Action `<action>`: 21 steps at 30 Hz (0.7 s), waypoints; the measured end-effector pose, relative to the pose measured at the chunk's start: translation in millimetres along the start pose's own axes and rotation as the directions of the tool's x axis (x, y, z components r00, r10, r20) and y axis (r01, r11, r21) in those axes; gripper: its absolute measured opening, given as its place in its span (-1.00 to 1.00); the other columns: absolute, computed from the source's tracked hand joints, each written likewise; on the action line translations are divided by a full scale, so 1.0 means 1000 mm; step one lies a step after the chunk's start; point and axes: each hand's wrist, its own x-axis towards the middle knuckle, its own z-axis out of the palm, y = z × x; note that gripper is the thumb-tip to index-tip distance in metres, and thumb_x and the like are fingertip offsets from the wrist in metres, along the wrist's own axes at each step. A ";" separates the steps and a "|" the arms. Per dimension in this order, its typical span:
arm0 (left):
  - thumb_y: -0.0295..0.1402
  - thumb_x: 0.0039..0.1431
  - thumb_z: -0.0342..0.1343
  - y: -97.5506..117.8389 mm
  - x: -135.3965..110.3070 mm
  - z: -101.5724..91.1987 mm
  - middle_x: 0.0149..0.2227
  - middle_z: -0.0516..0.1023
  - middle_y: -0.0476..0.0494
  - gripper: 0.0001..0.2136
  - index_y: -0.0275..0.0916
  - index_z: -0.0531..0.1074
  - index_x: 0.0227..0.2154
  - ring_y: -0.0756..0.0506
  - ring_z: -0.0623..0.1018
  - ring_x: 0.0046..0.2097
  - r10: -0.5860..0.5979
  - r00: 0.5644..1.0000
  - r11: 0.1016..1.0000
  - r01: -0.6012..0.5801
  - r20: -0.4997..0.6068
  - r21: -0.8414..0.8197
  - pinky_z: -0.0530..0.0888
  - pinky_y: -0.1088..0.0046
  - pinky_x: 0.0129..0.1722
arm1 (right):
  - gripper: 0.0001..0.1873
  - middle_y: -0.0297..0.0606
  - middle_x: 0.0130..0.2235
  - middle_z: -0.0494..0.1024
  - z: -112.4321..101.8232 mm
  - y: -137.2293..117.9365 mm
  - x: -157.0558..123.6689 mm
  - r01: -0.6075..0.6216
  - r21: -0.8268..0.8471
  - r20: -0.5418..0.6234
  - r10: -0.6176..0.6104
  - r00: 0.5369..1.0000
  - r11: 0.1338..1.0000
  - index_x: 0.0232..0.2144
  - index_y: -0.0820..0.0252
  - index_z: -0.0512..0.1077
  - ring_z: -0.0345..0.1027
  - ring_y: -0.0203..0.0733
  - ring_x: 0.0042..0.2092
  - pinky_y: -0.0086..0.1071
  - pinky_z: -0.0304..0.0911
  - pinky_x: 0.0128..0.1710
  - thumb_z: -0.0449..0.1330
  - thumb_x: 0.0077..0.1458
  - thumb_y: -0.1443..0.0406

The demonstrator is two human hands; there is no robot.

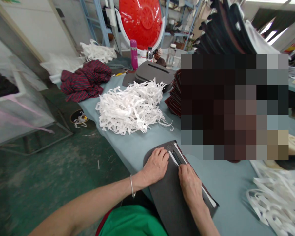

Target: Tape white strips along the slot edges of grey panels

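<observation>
One grey panel (170,200) is lying on the worktop (121,146), its slot (176,158) between my hands. My left fingers (163,154) and right fingers (184,169) are bending against it, whether pinching I cannot tell. Light, even pressure should be keeping the slot's edges flat.

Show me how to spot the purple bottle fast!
Find the big red disc beyond the blue table. In front of its lower left edge stands the purple bottle. Its colour sets it apart from the clear bottle farther right.
</observation>
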 end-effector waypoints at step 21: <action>-0.41 0.14 0.01 -0.003 0.000 0.003 0.00 0.31 -0.25 -0.75 -0.27 0.28 -0.10 -0.22 0.30 0.08 -0.046 0.999 0.999 0.046 0.006 -0.016 0.25 0.16 0.13 | -0.72 -0.10 -0.41 0.45 -0.049 0.099 0.004 -0.775 0.257 -0.397 0.794 0.460 0.578 -0.24 0.26 0.37 0.25 -0.13 -0.48 -0.30 0.01 -0.49 -0.04 0.11 0.23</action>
